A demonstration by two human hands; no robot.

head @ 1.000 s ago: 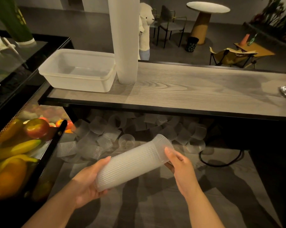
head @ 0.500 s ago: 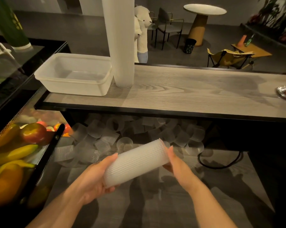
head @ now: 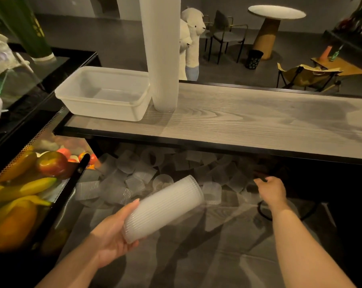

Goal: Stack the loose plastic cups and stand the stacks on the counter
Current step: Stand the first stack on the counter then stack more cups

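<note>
My left hand (head: 111, 233) grips the lower end of a short stack of ribbed clear cups (head: 163, 206), held tilted with its mouth up and to the right. Off to the right, my right hand (head: 271, 190) reaches into the dark under the counter; its fingers curl down over the right edge of the loose cups (head: 134, 173), and whether they hold one is hidden. Several loose cups lie scattered on the floor below the counter edge. A tall cup stack (head: 161, 53) stands upright on the wooden counter (head: 259, 119).
A clear plastic tub (head: 105, 94) sits on the counter left of the tall stack. A black bin of fruit (head: 20, 188) stands at my left. A black cable (head: 265, 213) loops on the floor near my right hand. Chairs and a round table are beyond the counter.
My right hand has left the mouth of the held stack and moved right and away toward the loose cups. The left hand still holds the stack, now alone.
</note>
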